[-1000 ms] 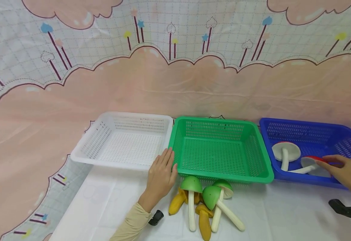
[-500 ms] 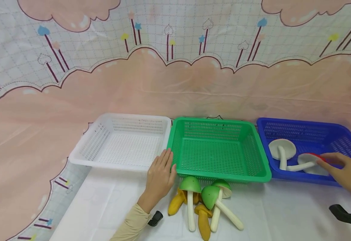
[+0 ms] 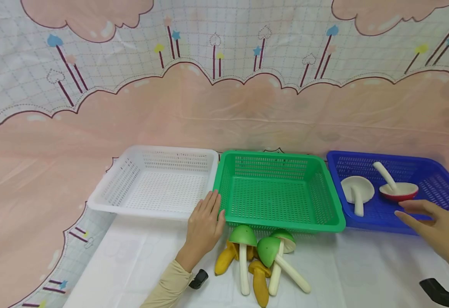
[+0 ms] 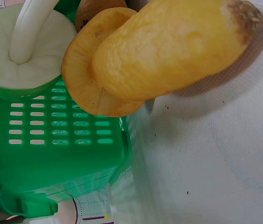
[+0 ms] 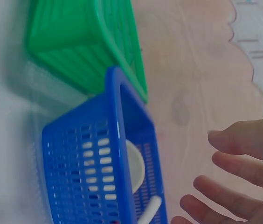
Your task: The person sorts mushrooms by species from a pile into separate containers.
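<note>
My left hand (image 3: 204,224) rests with straight fingers against the front left corner of the green basket (image 3: 282,225). Over the front edge of the blue basket (image 3: 378,224) is my right hand (image 3: 438,224), holding nothing, its thumb and fingers apart. Inside that basket a red-capped mushroom (image 3: 400,192) lies cap down with its white stem tilted up. Left of it sits another mushroom (image 3: 357,190), pale underside showing. In the right wrist view the spread fingers (image 5: 229,193) stand away from the blue basket's rim.
In front of the green basket lie several green-capped mushrooms (image 3: 243,236) and yellow-brown mushrooms (image 3: 260,288). A white basket (image 3: 139,210) stands at the left, beside the green one. Black straps (image 3: 199,279) show near both wrists. A printed cloth (image 3: 209,115) hangs behind.
My right hand has let go of the red-capped mushroom and drawn back toward the front. That mushroom now lies cap down, stem raised. My left hand has stayed put.
</note>
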Tool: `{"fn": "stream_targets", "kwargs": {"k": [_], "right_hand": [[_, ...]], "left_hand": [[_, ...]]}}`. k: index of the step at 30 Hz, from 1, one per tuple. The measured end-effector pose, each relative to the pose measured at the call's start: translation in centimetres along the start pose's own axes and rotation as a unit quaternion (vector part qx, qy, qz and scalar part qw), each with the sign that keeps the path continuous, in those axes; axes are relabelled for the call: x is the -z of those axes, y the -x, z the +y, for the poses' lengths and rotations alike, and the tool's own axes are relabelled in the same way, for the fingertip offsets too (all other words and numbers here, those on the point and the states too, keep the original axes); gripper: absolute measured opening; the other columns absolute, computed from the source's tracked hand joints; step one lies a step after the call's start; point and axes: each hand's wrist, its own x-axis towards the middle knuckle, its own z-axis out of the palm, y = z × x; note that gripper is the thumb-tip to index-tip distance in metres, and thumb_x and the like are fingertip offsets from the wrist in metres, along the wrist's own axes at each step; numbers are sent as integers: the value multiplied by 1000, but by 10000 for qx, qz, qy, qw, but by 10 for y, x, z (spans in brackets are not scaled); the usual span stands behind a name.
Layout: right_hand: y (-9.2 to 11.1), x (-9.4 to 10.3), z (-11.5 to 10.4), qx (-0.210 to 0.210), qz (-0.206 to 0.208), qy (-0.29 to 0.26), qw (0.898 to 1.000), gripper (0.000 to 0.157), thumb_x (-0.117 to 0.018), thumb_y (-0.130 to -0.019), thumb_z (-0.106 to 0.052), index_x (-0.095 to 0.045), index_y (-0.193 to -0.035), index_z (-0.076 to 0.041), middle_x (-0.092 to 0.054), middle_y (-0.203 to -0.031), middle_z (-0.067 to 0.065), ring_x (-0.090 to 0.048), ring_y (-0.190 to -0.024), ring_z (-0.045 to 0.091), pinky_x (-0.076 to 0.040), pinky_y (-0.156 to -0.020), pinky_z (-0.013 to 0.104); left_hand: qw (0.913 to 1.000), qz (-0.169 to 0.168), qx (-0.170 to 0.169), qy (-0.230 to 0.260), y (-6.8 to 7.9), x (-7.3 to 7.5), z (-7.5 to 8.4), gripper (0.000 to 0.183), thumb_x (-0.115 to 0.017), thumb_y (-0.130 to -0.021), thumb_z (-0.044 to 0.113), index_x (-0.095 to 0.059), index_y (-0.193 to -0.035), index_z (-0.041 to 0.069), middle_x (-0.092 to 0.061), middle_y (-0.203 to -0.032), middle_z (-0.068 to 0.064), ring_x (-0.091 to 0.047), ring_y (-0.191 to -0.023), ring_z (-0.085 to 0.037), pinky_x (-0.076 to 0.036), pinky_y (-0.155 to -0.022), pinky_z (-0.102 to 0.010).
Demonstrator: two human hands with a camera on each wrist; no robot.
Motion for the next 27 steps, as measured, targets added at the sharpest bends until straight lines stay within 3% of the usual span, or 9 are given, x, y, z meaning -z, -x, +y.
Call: {"fn": "stream_targets", "kwargs": {"k": [2, 5, 7, 8, 10, 11, 12, 20, 27], "right_hand": [[4, 0, -4, 126, 35, -16, 9999, 41, -63, -92, -25, -57, -114, 9, -56, -113, 34, -49, -101, 39, -51, -74, 34], [8, 1, -11, 255, 50, 23, 9997, 38, -66, -90, -26, -60, -112, 4, -60, -109, 29, -54, -94, 23, -42, -55, 11], [12, 1, -15, 341, 16, -35, 9994, 36, -67, -89, -26, -61, -111, 3, -61, -108, 27, -53, -89, 1, -37, -56, 4], [14, 1, -18, 391, 8, -37, 9992, 35, -67, -89, -25, -61, -110, 2, -61, -107, 27, -53, -88, -2, -37, -57, 3], [18, 0, -22, 488, -18, -143, 9987, 33, -68, -88, -24, -62, -109, 1, -63, -105, 25, -43, -84, -20, -37, -59, 2], [20, 0, -25, 544, -21, -197, 9983, 32, -69, -87, -22, -62, -108, 0, -63, -104, 24, -43, -84, -21, -37, -59, 1], [22, -1, -27, 576, -32, -229, 9981, 31, -70, -86, -22, -63, -108, 0, -64, -103, 23, -36, -83, -27, -37, -60, 1], [35, -6, -45, 900, -201, -540, 9943, 25, -72, -84, -15, -65, -106, -6, -60, -93, -24, -48, -84, -20, -41, -65, 3], [49, -16, -61, 955, -528, -748, 9912, 22, -71, -85, -14, -65, -107, -14, -66, -93, -17, -57, -84, -10, -47, -65, 10]], "left_hand": [[10000, 16, 1, 5, 0, 0, 0, 46, -42, -97, 25, -55, -128, -7, -51, -136, -19, -46, -127, -32, -39, -100, -50], [10000, 36, 7, 14, -1, 0, -1, 46, -43, -96, 25, -55, -128, -7, -50, -136, -19, -46, -127, -32, -40, -99, -50], [10000, 23, 19, 26, -1, 0, -1, 46, -43, -96, 24, -55, -128, -7, -50, -136, -19, -46, -127, -32, -40, -99, -50], [10000, 3, 31, 30, -1, 0, -2, 46, -43, -96, 24, -55, -128, -7, -50, -136, -19, -46, -127, -32, -40, -100, -50], [10000, -33, 49, 38, -1, 1, -2, 45, -43, -97, 24, -55, -128, -6, -50, -137, -19, -46, -127, -31, -39, -100, -50], [10000, -49, 60, 43, -2, 1, -2, 45, -43, -97, 24, -55, -129, -6, -50, -137, -18, -46, -127, -31, -39, -100, -50], [9999, -67, 71, 47, -2, 2, -1, 45, -43, -97, 24, -55, -129, -6, -49, -137, -18, -46, -128, -31, -39, -101, -50], [9999, -82, 93, 47, -3, 3, -1, 47, -45, -96, 25, -54, -129, -6, -49, -138, -18, -44, -129, -31, -38, -101, -50], [9999, -112, 101, 58, -2, 3, 1, 46, -44, -96, 25, -54, -130, -6, -48, -138, -18, -44, -129, -31, -38, -101, -49]]}}
